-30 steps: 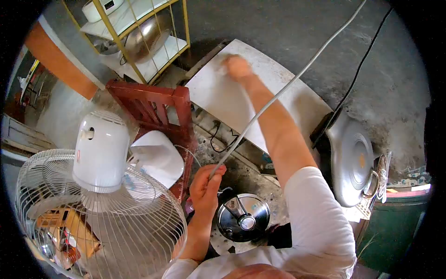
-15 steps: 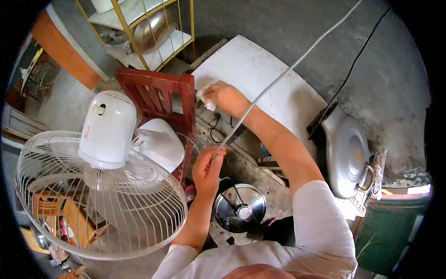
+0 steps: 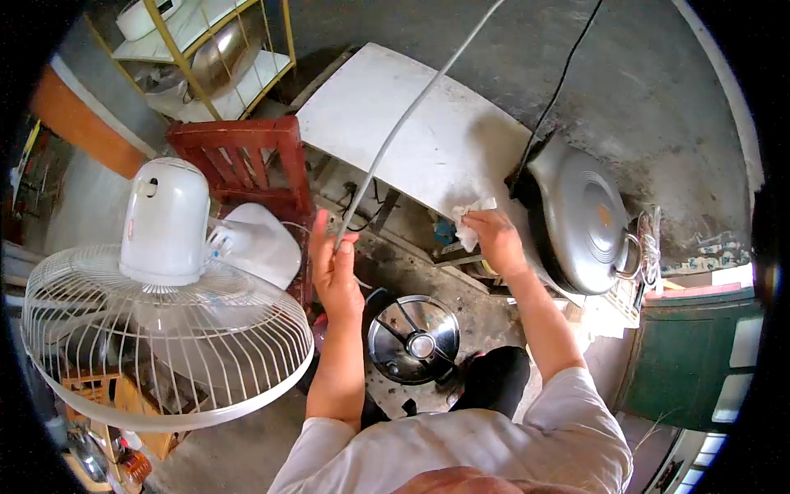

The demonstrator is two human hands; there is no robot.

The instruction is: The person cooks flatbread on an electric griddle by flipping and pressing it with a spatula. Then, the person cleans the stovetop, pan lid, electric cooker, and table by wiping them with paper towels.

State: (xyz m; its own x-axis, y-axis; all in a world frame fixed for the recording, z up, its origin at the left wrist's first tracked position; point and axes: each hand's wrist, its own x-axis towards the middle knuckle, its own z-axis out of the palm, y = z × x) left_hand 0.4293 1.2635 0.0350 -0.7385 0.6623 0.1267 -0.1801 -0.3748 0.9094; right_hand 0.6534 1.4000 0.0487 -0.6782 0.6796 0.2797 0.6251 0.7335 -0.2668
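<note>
A grey cable (image 3: 403,119) slants down from the top of the view to my left hand (image 3: 336,276). It runs in between my thumb and fingers, which hold it while the index finger points up. At the front edge of the white tabletop (image 3: 403,107), my right hand (image 3: 498,239) pinches a crumpled white cloth or tissue (image 3: 469,224). A white electric fan (image 3: 169,226) with a wire cage stands left of my left hand. Below, between my hands, sits a round shiny lid or pot with a dark handle (image 3: 413,339).
A red wooden chair (image 3: 239,156) stands behind the fan. To the right is a large grey metal lid or pot (image 3: 580,218), with a bundled cord (image 3: 650,251) beside it. A yellow-framed shelf (image 3: 177,58) is at upper left, a green cabinet (image 3: 683,362) at right.
My right hand has moved from the table's left end to its front right edge, carrying the white cloth. My left hand's index finger has straightened on the cable. The whole view has shifted.
</note>
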